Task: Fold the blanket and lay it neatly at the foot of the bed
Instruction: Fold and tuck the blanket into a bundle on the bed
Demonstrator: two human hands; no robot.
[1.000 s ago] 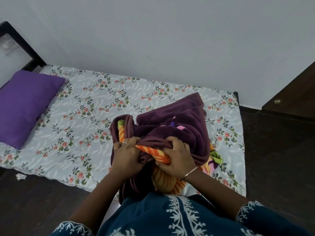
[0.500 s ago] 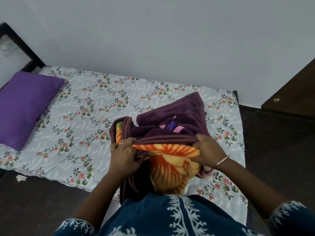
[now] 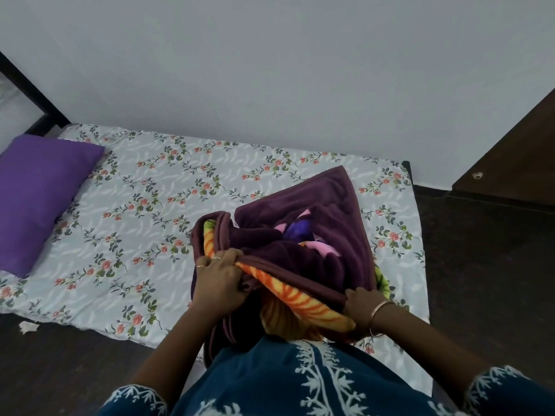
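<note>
the left hand [image 3: 220, 279] and right hand [image 3: 362, 309] are each gripping, with curled fingers, one stretched edge of the maroon blanket [image 3: 315, 235], which is lying bunched on the floral bed [image 3: 144, 211] toward its right end. a purple pillow [image 3: 39, 199] is resting well apart at the left, while a dark wooden cabinet [image 3: 516, 163] is standing beside the bed's right end and a paper scrap [image 3: 28, 327] is lying on the floor.

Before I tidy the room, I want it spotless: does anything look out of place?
A small white scrap lies on the dark floor beside the bed, like litter. The blanket is bunched, not yet folded.
</note>
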